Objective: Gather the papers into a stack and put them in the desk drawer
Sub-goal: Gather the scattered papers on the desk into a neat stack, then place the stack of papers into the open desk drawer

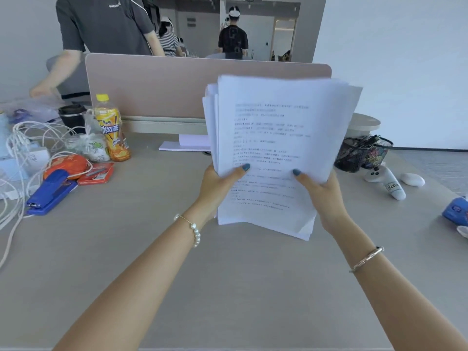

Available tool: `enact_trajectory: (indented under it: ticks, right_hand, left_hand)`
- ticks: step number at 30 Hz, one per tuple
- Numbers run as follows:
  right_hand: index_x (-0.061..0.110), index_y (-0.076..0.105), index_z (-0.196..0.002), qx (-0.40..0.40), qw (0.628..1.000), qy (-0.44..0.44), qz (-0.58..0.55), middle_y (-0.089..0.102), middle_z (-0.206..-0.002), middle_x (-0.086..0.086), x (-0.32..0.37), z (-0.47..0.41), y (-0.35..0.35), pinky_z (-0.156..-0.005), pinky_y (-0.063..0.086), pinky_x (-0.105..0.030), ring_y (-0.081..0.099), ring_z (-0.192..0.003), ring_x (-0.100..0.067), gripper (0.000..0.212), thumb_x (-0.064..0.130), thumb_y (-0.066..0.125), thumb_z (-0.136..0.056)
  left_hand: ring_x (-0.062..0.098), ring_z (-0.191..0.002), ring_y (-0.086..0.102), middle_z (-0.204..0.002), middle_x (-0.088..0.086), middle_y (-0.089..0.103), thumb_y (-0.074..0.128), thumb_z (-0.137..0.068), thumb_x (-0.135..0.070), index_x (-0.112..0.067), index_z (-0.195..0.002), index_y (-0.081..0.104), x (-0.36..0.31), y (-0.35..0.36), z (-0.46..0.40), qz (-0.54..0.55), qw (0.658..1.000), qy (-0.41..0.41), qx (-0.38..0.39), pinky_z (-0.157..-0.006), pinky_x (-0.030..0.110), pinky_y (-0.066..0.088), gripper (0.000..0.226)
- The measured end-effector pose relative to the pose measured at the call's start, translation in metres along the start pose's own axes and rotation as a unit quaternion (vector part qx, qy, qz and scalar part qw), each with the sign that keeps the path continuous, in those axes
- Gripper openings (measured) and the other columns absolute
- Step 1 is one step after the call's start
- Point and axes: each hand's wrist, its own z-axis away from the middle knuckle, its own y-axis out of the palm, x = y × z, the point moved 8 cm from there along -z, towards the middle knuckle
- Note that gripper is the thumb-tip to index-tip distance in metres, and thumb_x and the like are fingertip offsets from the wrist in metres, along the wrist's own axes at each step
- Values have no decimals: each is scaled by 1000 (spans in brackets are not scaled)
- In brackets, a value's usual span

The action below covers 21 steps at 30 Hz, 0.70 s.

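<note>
1. Above the table, both hands hold the papers upright as a loose, uneven stack.
2. Left hand: grip closed on the stack's lower left edge, thumb across the front sheet.
3. Right hand: grip closed on the lower right edge.
4. A blue stapler lies well to the left.

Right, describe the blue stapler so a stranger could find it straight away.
Start at the grey desk and go to its cluttered left side, where white cables tangle. The blue stapler lies flat at the near edge of that clutter, just in front of a red box. It is the only long, solid blue thing there, with a metal tip at its near end.
</note>
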Motion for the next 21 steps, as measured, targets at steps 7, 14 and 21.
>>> enact_trajectory:
  ticks: [7, 14, 21]
  right_hand:
    - [30, 58, -97, -44, 999, 25, -5, 63, -91, 18, -14, 15, -18, -66, 51, -16, 62, -83, 0, 13, 20, 62, -89]
    - [25, 57, -99, -40, 994, 99, 39, 62, -85, 12, -46, 37, -21, -69, 49, -27, 59, -78, -12, 12, 28, 62, -88]
    - [24, 58, -100, -42, 995, 82, 34, 65, -91, 7, -36, 51, -52, -73, 51, -29, 62, -84, -14, 10, 29, 55, -92]
  left_hand:
    - [8, -88, 70, -92, -9, 73, 73, -79, -22, -22, -98, 69, 9, 13, 12, -12, 1000, 5, -18, -78, 26, 57, 20]
    - [-6, -76, 66, -91, -11, 69, 72, -80, -20, -21, -97, 68, 35, 23, 24, -27, 999, -33, 5, -75, 16, 53, 18]
    - [9, -91, 67, -98, -7, 70, 70, -82, -20, -23, -100, 67, 23, 48, 39, -27, 998, -24, 44, -77, 23, 54, 19]
